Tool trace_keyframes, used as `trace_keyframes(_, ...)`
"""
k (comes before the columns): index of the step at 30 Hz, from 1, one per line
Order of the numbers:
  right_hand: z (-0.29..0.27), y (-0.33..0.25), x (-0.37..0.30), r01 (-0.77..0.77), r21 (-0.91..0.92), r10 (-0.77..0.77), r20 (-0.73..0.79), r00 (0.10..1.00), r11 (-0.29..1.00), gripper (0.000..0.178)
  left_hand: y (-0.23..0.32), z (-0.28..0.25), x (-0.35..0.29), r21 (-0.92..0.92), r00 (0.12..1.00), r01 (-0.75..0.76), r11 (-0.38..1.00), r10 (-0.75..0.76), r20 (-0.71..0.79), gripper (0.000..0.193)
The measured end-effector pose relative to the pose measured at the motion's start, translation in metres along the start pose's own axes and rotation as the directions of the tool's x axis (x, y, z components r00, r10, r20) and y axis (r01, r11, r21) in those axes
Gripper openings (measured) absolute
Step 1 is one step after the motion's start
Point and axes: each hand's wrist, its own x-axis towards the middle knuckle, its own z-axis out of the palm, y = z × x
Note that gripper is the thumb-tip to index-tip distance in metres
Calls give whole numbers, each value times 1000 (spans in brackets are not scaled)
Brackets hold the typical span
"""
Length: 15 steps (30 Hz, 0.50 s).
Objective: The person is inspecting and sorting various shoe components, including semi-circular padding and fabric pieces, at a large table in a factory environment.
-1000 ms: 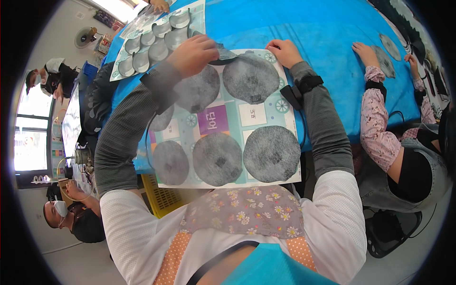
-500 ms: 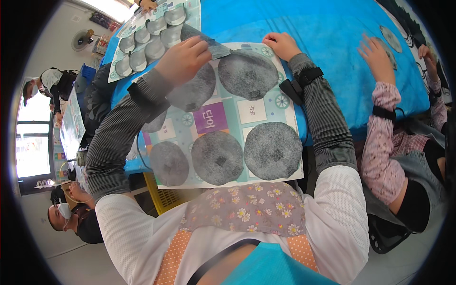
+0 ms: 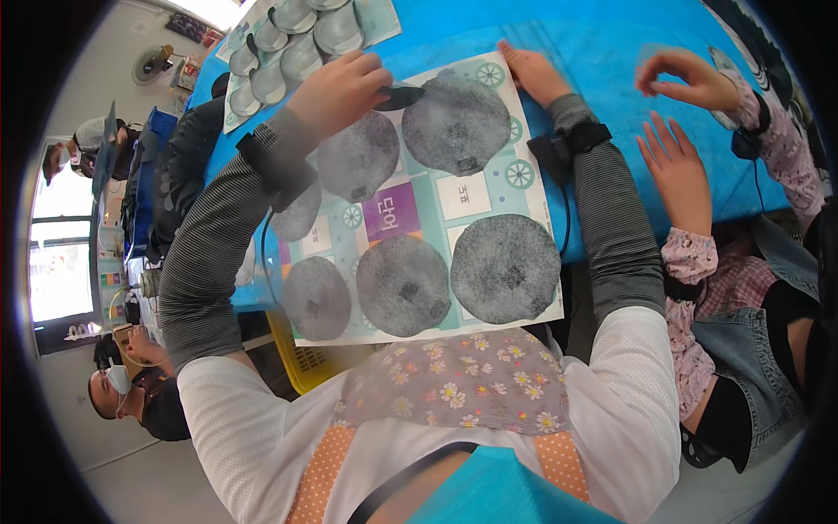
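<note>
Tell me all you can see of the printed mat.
The printed mat is a thin rectangle, perhaps paper or plastic, in pale teal and white with a purple panel and wheel motifs. It lies flat, partly over the blue table cover, with dark round sheets on it. The right hand is at its far right corner.

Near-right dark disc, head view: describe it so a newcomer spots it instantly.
Find the blue table cover, then the pale printed mat at its near edge. At the mat's near right corner lies a round, speckled dark grey disc. It is the rightmost of the near row of three and looks darker than the other two.
</note>
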Motion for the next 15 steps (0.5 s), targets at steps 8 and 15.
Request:
trace_keyframes(8,7,-5,-2,31,-34,-32,-45,998,999,48,13,-17,1,-28,999,-37,999,37,2,16)
trace_keyframes(15,12,-18,-2,-51,-225,11,-175,984,973,51,45,-44,-7,11,1000,-23,1000,23,-21,23)
